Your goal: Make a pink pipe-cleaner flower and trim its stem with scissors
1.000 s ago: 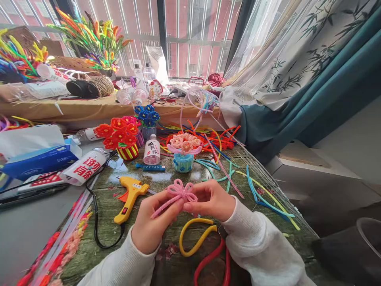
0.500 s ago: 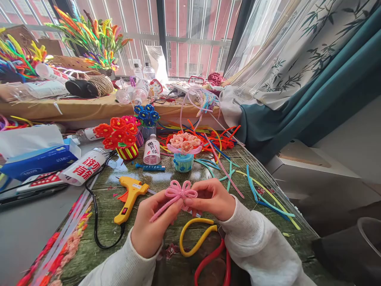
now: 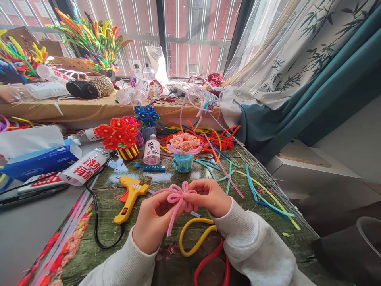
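Observation:
Both my hands hold a pink pipe-cleaner flower (image 3: 179,197) above the table's near edge. My left hand (image 3: 152,222) pinches it from the left, with the loose pink stem hanging down in front of the palm. My right hand (image 3: 207,197) grips the looped petals from the right, fingers curled. Under my wrists lie a yellow pipe cleaner (image 3: 195,238) bent in a loop and a red-handled tool (image 3: 212,262). A yellow glue gun (image 3: 130,194) lies just left of my left hand.
Finished pipe-cleaner flower pots stand behind: red (image 3: 120,135), blue (image 3: 147,115), and peach in a teal pot (image 3: 183,151). A small bottle (image 3: 152,150) stands between them. Loose pipe cleaners (image 3: 256,190) spread to the right. Tissue packs (image 3: 38,159) sit left; a curtain (image 3: 297,79) hangs right.
The pink flower has turned: its stem swung from pointing down-left to hanging nearly straight down. Both hands shifted slightly left and kept hold.

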Available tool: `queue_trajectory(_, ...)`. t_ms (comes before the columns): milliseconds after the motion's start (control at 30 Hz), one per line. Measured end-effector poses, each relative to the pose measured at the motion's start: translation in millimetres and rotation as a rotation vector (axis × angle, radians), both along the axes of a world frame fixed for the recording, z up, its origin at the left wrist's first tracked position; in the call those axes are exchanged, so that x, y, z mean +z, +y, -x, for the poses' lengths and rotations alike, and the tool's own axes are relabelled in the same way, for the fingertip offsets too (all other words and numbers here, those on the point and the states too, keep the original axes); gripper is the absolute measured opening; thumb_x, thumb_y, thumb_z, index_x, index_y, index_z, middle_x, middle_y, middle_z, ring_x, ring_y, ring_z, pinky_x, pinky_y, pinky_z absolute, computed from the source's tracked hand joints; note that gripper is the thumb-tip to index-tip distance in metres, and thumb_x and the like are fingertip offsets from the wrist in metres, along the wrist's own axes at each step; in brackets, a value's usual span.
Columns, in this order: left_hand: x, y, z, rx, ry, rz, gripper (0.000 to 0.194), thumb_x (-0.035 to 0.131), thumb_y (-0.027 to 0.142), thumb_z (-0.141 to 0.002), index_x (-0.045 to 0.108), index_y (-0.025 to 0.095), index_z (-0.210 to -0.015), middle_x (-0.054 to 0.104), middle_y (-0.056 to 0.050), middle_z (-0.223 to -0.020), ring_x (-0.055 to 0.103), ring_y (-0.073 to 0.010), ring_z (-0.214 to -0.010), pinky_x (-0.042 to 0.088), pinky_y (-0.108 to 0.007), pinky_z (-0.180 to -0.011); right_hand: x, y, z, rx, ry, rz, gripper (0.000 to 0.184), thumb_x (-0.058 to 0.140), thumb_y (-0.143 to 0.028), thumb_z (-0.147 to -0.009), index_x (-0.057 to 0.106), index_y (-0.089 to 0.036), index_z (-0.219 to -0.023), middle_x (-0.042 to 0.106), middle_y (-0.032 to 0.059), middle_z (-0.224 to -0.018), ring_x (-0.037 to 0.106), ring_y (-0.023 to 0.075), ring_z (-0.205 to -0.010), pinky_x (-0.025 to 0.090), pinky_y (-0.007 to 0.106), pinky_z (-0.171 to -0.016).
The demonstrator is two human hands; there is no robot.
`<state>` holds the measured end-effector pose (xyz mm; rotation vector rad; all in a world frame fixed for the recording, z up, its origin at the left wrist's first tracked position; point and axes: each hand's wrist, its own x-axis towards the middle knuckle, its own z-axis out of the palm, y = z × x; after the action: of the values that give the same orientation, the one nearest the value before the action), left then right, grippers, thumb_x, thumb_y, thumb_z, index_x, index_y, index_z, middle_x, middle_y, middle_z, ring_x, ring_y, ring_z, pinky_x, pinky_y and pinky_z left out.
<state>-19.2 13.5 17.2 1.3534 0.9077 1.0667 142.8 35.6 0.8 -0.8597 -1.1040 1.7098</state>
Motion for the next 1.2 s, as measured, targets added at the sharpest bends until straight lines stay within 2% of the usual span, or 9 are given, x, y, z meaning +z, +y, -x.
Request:
queue_trajectory(100, -1.3, -3, 1, 0.164, 0.064, -0.125, 0.013, 0.077, 0.022, -0.069, 0.07, 0.017, -0.079, 0.071, -0.001, -0.071, 0.064, -0.0132, -0.062, 0.054, -0.021, -0.061, -0.5, 2, -1, -0.017, 0.035, 0.015, 0.034, 0.085, -0.04, -0.058, 0.066, -0.012, -0.062, 0.066, -0.0007, -0.05, 0.057, 0.0088, -0.041, 0.041, 0.018, -0.039)
queue_trajectory(267, -3.1, -12, 1, 0.403, 0.089, -0.47, 0.026, 0.075, 0.014, -0.07, 0.065, 0.021, -0.092, 0.067, 0.005, -0.07, 0.06, -0.0084, -0.056, 0.052, -0.017, -0.057, -0.8, 2, -2, 0.005, 0.051, 0.041, 0.035, 0.083, -0.042, -0.061, 0.067, -0.011, -0.064, 0.069, 0.0018, -0.055, 0.063, 0.0108, -0.046, 0.044, 0.018, -0.042)
queue_trajectory(367, 2.0, -12, 3, 0.382, 0.216, -0.745, 0.021, 0.071, 0.008, -0.073, 0.068, 0.021, -0.089, 0.069, 0.004, -0.076, 0.062, -0.0079, -0.06, 0.051, -0.017, -0.061, -0.6, 1, -1, -0.003, 0.076, 0.065, 0.036, 0.085, -0.041, -0.058, 0.065, -0.012, -0.06, 0.069, 0.0016, -0.054, 0.063, 0.0103, -0.045, 0.045, 0.017, -0.043)
queue_trajectory(467, 9.0, -8, 8, 0.244, 0.269, -0.912, 0.02, 0.066, 0.004, -0.076, 0.07, 0.022, -0.084, 0.071, 0.002, -0.078, 0.066, -0.0098, -0.066, 0.052, -0.018, -0.065, -1.0, 2, -2, 0.065, 0.122, 0.166, 0.04, 0.086, -0.044, -0.054, 0.067, -0.011, -0.064, 0.069, 0.0013, -0.054, 0.063, 0.0093, -0.044, 0.045, 0.016, -0.042)
queue_trajectory(600, 13.0, -4, 15, 0.18, 0.217, -0.828, 0.021, 0.066, 0.007, -0.077, 0.072, 0.026, -0.085, 0.073, 0.001, -0.077, 0.067, -0.0123, -0.066, 0.053, -0.022, -0.064, -4.1, 3, -2, 0.181, 0.143, 0.266, 0.048, 0.084, -0.05, -0.055, 0.07, -0.01, -0.076, 0.069, 0.002, -0.056, 0.063, 0.0096, -0.043, 0.043, 0.015, -0.04)
queue_trajectory(733, 12.9, -4, 16, 0.139, 0.218, -0.766, 0.02, 0.07, 0.011, -0.076, 0.074, 0.028, -0.085, 0.074, 0.001, -0.074, 0.067, -0.0142, -0.064, 0.053, -0.024, -0.061, -6.0, 3, -2, 0.113, 0.174, 0.277, 0.044, 0.089, -0.038, -0.051, 0.071, -0.013, -0.083, 0.072, 0.0013, -0.066, 0.064, 0.01, -0.05, 0.052, 0.021, -0.05)
queue_trajectory(833, 12.6, -6, 14, 0.247, 0.221, -0.761, 0.013, 0.071, 0.016, -0.077, 0.074, 0.028, -0.081, 0.073, 0.002, -0.071, 0.066, -0.0135, -0.063, 0.052, -0.024, -0.061, -5.0, 2, -3, 0.127, 0.219, 0.251, 0.04, 0.09, -0.034, -0.051, 0.072, -0.012, -0.078, 0.073, 0.0022, -0.069, 0.065, 0.0113, -0.054, 0.053, 0.023, -0.053)
queue_trajectory(1000, 9.2, -7, 12, 0.403, 0.228, -0.783, 0.014, 0.071, 0.013, -0.076, 0.073, 0.026, -0.081, 0.072, 0.003, -0.073, 0.065, -0.0126, -0.063, 0.05, -0.024, -0.064, -1.6, -1, -3, 0.145, 0.252, 0.147, 0.044, 0.089, -0.038, -0.053, 0.073, -0.014, -0.086, 0.075, 0.0036, -0.073, 0.071, 0.0152, -0.061, 0.055, 0.026, -0.058)
queue_trajectory(1200, 4.1, -7, 10, 0.513, 0.345, -0.79, 0.015, 0.072, 0.011, -0.074, 0.072, 0.025, -0.078, 0.072, 0.004, -0.073, 0.063, -0.0104, -0.06, 0.05, -0.021, -0.061, 4.2, -6, 1, 0.053, 0.169, 0.004, 0.027, 0.087, -0.032, -0.06, 0.072, -0.013, -0.071, 0.074, 0.0032, -0.067, 0.071, 0.0156, -0.058, 0.055, 0.026, -0.059)
